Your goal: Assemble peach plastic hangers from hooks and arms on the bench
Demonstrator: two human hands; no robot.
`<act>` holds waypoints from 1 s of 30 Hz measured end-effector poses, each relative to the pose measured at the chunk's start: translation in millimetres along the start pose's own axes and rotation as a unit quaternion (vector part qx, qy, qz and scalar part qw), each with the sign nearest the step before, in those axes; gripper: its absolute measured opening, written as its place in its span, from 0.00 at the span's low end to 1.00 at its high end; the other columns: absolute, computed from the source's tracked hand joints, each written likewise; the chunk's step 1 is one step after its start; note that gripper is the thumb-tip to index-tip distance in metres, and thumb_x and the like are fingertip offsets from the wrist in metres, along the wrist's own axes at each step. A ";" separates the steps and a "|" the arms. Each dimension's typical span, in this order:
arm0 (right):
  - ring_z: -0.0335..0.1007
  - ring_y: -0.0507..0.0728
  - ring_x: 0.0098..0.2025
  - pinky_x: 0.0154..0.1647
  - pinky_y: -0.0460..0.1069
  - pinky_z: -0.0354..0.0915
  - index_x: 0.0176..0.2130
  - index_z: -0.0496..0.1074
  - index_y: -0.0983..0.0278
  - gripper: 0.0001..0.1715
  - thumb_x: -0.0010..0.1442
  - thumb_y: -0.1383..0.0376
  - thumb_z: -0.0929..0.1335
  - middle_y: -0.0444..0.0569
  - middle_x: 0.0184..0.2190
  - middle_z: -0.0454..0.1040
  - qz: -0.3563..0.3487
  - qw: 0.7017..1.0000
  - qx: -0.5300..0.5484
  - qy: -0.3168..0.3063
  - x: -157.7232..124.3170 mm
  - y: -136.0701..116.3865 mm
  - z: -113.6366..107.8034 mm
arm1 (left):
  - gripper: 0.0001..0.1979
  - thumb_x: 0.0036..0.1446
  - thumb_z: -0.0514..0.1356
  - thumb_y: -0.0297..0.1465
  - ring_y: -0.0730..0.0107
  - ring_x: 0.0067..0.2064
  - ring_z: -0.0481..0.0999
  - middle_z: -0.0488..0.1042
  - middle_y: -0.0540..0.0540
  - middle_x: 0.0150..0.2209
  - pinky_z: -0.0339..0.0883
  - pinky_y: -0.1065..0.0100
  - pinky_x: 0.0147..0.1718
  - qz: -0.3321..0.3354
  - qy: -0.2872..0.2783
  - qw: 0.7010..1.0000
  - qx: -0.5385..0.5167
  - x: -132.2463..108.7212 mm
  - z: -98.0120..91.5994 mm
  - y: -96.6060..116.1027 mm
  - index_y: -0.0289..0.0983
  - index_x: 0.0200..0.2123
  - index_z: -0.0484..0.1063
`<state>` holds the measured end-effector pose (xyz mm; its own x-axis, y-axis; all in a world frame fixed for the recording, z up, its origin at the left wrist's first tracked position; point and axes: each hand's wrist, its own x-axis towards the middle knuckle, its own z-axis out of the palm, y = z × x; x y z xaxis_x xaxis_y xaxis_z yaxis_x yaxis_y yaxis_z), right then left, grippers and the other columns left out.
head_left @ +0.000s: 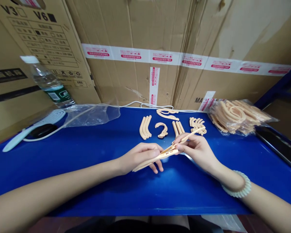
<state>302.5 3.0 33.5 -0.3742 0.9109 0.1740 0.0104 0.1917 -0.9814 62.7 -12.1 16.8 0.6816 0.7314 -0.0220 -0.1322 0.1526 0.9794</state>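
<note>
Over the blue table my left hand is closed on a long curved peach plastic strip. My right hand pinches a second thin peach strip that meets the first between my fingertips. Just beyond my hands lie sorted peach parts: a stack of curved strips, a hook-shaped piece, short straight strips, a cluster of small curved pieces and a flat curved piece.
A clear bag of peach parts sits at the far right beside a dark tray. At the left are an empty plastic bag, a water bottle, a white handheld fan and a white cable. Cardboard boxes wall the back.
</note>
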 end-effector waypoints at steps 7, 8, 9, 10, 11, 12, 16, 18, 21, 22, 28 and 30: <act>0.77 0.57 0.34 0.35 0.50 0.73 0.33 0.82 0.60 0.10 0.59 0.56 0.76 0.50 0.32 0.81 -0.109 0.984 -0.131 -0.045 0.8 -1.3 2.5 | 0.17 0.62 0.63 0.45 0.71 0.19 0.73 0.72 0.53 0.21 0.65 0.73 0.19 -0.058 0.038 0.996 0.065 2.0 2.8 0.6 0.37 0.42 0.67; 0.77 0.58 0.34 0.35 0.51 0.73 0.33 0.83 0.60 0.11 0.61 0.55 0.75 0.50 0.32 0.81 -0.121 0.980 -0.146 -0.054 0.3 -1.1 4.3 | 0.16 0.64 0.61 0.44 0.73 0.18 0.71 0.72 0.54 0.22 0.63 0.73 0.19 -0.056 0.033 0.993 0.098 1.2 3.9 1.9 0.37 0.44 0.68; 0.78 0.58 0.34 0.36 0.51 0.73 0.34 0.83 0.59 0.11 0.62 0.55 0.75 0.49 0.32 0.81 -0.134 0.977 -0.156 -0.061 -0.2 -0.8 5.9 | 0.15 0.65 0.59 0.42 0.74 0.18 0.71 0.72 0.54 0.23 0.63 0.73 0.19 -0.048 0.028 0.989 0.136 0.3 5.1 3.3 0.37 0.46 0.69; 0.78 0.58 0.35 0.37 0.51 0.73 0.34 0.83 0.59 0.11 0.63 0.55 0.74 0.49 0.32 0.81 -0.147 0.973 -0.165 -0.069 -0.9 -0.4 7.1 | 0.13 0.67 0.57 0.41 0.74 0.20 0.71 0.71 0.54 0.25 0.63 0.73 0.21 -0.033 0.023 0.983 0.180 -0.5 6.2 4.7 0.37 0.45 0.71; 0.78 0.57 0.35 0.38 0.52 0.74 0.35 0.83 0.59 0.10 0.64 0.57 0.73 0.49 0.32 0.81 -0.164 0.968 -0.175 -0.076 -1.8 -0.2 7.8 | 0.13 0.68 0.55 0.40 0.74 0.22 0.71 0.71 0.53 0.26 0.63 0.72 0.24 -0.013 0.020 0.973 0.230 -1.1 7.2 5.9 0.37 0.43 0.72; 0.78 0.57 0.36 0.39 0.52 0.74 0.36 0.82 0.58 0.09 0.66 0.58 0.72 0.49 0.33 0.81 -0.185 0.961 -0.188 -0.086 -2.8 0.0 7.9 | 0.13 0.69 0.53 0.39 0.74 0.24 0.71 0.71 0.53 0.26 0.63 0.72 0.26 0.006 0.018 0.960 0.279 -1.5 8.0 6.8 0.36 0.40 0.72; 0.76 0.57 0.40 0.42 0.53 0.72 0.43 0.80 0.58 0.13 0.72 0.66 0.64 0.51 0.37 0.80 -0.282 0.910 -0.272 -0.132 -7.9 -0.8 4.9 | 0.17 0.71 0.48 0.35 0.73 0.26 0.69 0.69 0.52 0.23 0.59 0.72 0.28 0.037 -0.003 0.909 0.414 -0.2 9.4 6.3 0.36 0.33 0.70; 0.74 0.57 0.38 0.39 0.53 0.71 0.45 0.78 0.60 0.17 0.73 0.68 0.61 0.52 0.37 0.78 -0.328 0.875 -0.325 -0.146 -10.2 -2.0 3.7 | 0.17 0.72 0.47 0.34 0.73 0.25 0.68 0.68 0.52 0.23 0.58 0.72 0.27 0.044 -0.020 0.895 0.444 1.4 9.0 4.9 0.36 0.35 0.70; 0.70 0.56 0.35 0.34 0.51 0.69 0.43 0.76 0.64 0.19 0.73 0.71 0.57 0.52 0.33 0.75 -0.376 0.828 -0.389 -0.149 -12.5 -4.4 4.4 | 0.17 0.72 0.46 0.33 0.72 0.25 0.69 0.69 0.51 0.24 0.58 0.72 0.27 0.051 -0.032 0.882 0.467 3.7 7.1 4.2 0.36 0.35 0.70; 0.70 0.55 0.34 0.33 0.51 0.68 0.42 0.75 0.65 0.18 0.73 0.72 0.58 0.51 0.32 0.74 -0.392 0.810 -0.410 -0.144 -13.1 -5.5 5.3 | 0.17 0.72 0.46 0.34 0.72 0.25 0.69 0.70 0.51 0.24 0.59 0.72 0.28 0.051 -0.034 0.883 0.466 4.2 6.4 4.5 0.36 0.35 0.70; 0.73 0.57 0.38 0.36 0.52 0.71 0.38 0.74 0.64 0.12 0.70 0.74 0.63 0.51 0.35 0.77 -0.460 0.761 -0.440 -0.127 -11.9 -19.1 5.0 | 0.19 0.74 0.44 0.38 0.74 0.23 0.70 0.70 0.52 0.20 0.64 0.73 0.29 0.041 -0.079 0.929 0.359 5.2 3.5 6.4 0.37 0.34 0.67; 0.74 0.57 0.40 0.40 0.53 0.72 0.41 0.74 0.63 0.12 0.71 0.73 0.63 0.52 0.37 0.79 -0.410 0.821 -0.386 -0.091 -5.9 -23.9 -5.4 | 0.21 0.73 0.45 0.44 0.74 0.20 0.69 0.69 0.53 0.18 0.63 0.73 0.25 -0.001 -0.064 0.963 0.263 6.3 2.4 3.8 0.37 0.35 0.66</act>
<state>309.5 -5.0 56.4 -0.6813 0.3033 0.6663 0.2445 0.9521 -0.1834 68.1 -8.5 20.9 0.7690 0.6385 -0.0311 0.2278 -0.2283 0.9466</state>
